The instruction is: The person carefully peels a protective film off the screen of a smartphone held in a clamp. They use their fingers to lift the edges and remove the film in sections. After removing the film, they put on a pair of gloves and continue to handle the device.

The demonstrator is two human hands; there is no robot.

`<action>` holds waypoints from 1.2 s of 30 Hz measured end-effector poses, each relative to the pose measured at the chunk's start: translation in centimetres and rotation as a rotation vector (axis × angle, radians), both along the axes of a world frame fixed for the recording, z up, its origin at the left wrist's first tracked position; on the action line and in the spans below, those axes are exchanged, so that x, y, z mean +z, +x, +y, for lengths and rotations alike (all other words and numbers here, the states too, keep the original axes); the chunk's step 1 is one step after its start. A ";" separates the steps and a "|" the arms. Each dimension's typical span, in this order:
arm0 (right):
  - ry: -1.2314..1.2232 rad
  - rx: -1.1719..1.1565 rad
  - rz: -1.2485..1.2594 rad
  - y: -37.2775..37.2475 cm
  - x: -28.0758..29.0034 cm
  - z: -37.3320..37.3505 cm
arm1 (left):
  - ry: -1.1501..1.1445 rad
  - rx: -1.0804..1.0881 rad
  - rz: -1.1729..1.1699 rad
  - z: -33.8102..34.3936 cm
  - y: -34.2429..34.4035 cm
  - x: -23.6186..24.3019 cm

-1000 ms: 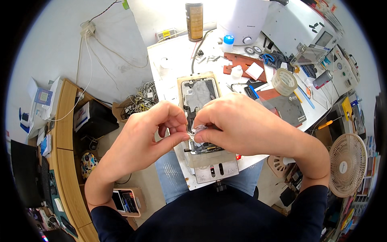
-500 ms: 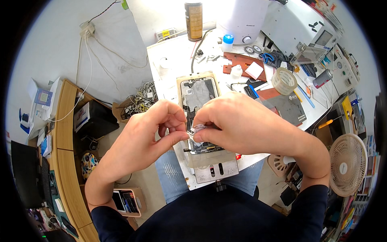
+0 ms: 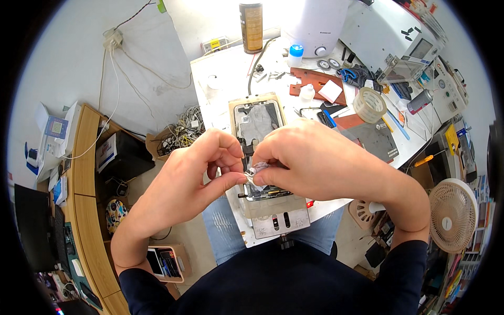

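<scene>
My right hand pinches a crumpled white tissue or cloth between thumb and fingers, low over an opened phone housing. My left hand is closed in a pinch beside it, the thumb tip close against the tissue's left side. Whatever lies between the left fingertips is too small to make out. The housing, dark and grey inside with a black rim, lies in a metal heating or clamping fixture at the table's near edge. Both hands cover part of its lower half.
Beyond the fixture stand a tall spray can, a blue-capped bottle and a white machine. To the right are a tape roll, a brown mat and several tools. A beige fan stands at far right.
</scene>
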State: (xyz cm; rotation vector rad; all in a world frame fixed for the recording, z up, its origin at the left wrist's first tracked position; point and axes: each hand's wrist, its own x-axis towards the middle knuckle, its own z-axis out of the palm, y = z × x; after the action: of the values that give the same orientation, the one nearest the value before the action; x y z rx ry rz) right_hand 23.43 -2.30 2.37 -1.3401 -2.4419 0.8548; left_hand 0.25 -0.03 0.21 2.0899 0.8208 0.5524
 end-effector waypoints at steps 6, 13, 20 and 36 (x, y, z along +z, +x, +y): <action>0.005 0.006 0.003 0.0 0.1 0.0 | -0.017 0.014 0.007 0.0 -0.1 0.0; 0.040 0.004 0.002 0.0 -0.1 0.1 | -0.040 0.020 0.006 0.0 0.0 0.1; 0.020 -0.003 -0.025 -0.2 0.0 0.3 | -0.074 0.022 -0.005 -0.1 -0.1 0.2; 0.028 0.015 -0.022 -0.3 0.1 0.3 | -0.086 0.016 0.026 -0.1 -0.1 0.5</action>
State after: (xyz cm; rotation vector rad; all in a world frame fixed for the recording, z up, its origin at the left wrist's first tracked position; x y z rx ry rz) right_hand 23.15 -1.97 2.43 -1.3300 -2.4748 0.8098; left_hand 0.15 -0.16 0.73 2.0178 0.8618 0.4907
